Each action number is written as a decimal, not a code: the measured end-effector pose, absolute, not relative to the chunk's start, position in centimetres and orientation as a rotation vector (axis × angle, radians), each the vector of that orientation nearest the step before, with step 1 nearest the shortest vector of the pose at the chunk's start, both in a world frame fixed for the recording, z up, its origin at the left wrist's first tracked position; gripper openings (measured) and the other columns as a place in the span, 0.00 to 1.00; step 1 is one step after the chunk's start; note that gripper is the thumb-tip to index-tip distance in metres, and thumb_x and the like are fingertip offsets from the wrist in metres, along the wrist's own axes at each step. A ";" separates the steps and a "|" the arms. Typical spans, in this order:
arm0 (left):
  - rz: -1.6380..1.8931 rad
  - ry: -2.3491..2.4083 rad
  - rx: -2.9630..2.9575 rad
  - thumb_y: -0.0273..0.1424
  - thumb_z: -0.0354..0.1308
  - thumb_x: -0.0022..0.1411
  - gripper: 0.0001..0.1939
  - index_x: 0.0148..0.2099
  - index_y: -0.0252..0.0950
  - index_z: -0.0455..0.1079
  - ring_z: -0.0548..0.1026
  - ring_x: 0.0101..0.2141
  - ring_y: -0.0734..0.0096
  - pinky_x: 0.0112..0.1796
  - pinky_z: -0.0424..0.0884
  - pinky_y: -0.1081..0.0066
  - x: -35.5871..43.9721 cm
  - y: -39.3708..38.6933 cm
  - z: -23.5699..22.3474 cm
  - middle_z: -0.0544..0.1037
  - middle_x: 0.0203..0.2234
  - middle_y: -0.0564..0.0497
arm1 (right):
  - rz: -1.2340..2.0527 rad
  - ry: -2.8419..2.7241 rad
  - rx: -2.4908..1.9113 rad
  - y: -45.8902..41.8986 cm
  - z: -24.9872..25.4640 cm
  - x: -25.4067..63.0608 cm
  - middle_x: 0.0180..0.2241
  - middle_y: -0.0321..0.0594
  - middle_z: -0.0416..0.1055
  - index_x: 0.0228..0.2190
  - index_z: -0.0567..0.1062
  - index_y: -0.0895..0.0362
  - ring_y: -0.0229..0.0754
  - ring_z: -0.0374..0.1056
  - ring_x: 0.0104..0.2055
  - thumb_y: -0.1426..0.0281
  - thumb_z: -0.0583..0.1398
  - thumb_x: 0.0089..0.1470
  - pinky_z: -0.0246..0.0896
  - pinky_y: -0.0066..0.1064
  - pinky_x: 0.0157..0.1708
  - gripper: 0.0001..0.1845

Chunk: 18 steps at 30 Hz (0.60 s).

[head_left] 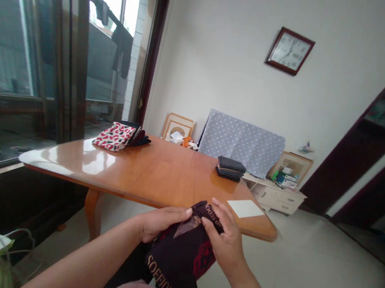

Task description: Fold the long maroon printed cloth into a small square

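Left hand (163,223) and right hand (225,241) come together on a dark printed cloth (180,259), fingers pinching its upper fold just short of the near edge of a wooden table (161,177). The lower part hangs limp below the hands, pale lettering showing. The cloth looks light and soft, likely to slump unless taken along that folded edge. On the table, a dark folded stack (230,168) sits toward the right end, a red-and-white cloth pile (114,136) lies at the far left, and a white card (245,208) rests just beyond the right hand.
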State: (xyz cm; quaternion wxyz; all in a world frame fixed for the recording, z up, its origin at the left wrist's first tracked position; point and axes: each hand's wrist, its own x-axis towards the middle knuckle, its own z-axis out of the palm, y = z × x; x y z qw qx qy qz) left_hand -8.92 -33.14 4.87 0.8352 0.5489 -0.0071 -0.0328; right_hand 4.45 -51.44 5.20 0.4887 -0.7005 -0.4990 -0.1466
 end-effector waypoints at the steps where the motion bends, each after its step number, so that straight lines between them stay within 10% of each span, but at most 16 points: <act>1: -0.057 0.022 1.145 0.49 0.65 0.61 0.27 0.51 0.33 0.77 0.80 0.48 0.54 0.55 0.69 0.57 -8.9 -33.2 4.7 0.83 0.45 0.39 | -0.389 -1.232 -1.698 -51.5 5.1 4.1 0.61 0.44 0.69 0.51 0.78 0.47 0.51 0.66 0.62 0.63 0.62 0.61 0.60 0.50 0.64 0.17; 18: 0.113 -0.081 1.425 0.44 0.69 0.57 0.28 0.56 0.37 0.74 0.78 0.49 0.55 0.52 0.71 0.61 -10.9 -34.6 6.5 0.82 0.47 0.46 | -0.331 -1.192 -1.713 -50.8 5.3 2.8 0.63 0.45 0.68 0.52 0.78 0.48 0.53 0.64 0.64 0.61 0.61 0.62 0.57 0.52 0.66 0.18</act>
